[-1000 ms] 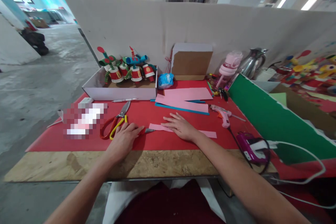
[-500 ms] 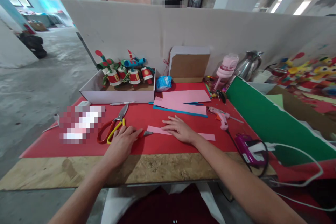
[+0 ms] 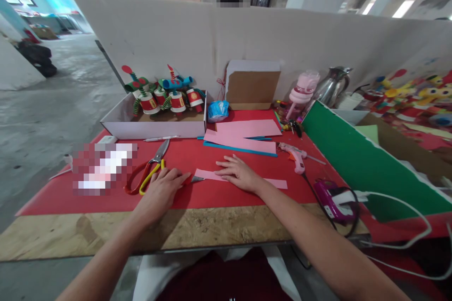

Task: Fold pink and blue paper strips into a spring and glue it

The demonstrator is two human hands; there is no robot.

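Reaches over the red-covered worktop (image 3: pixel 106 202), with a white box (image 3: pixel 151 129) of cup figures (image 3: pixel 150 103) beyond the left hand (image 3: pixel 162 188), and wide pink sheets (image 3: pixel 247 128) beyond the right hand (image 3: pixel 240 174). Has red-and-yellow-handled shears (image 3: pixel 160 153) just beside the left hand, a pink glue gun (image 3: pixel 298 157) farther right, and presses the open, spread right hand over the narrow pink strip (image 3: pixel 208 175), exposed on both sides of it. Touches a red-handled bladed tool (image 3: pixel 197 179) at the strip's left end with the left fingers, but cannot tell whether closed around it.
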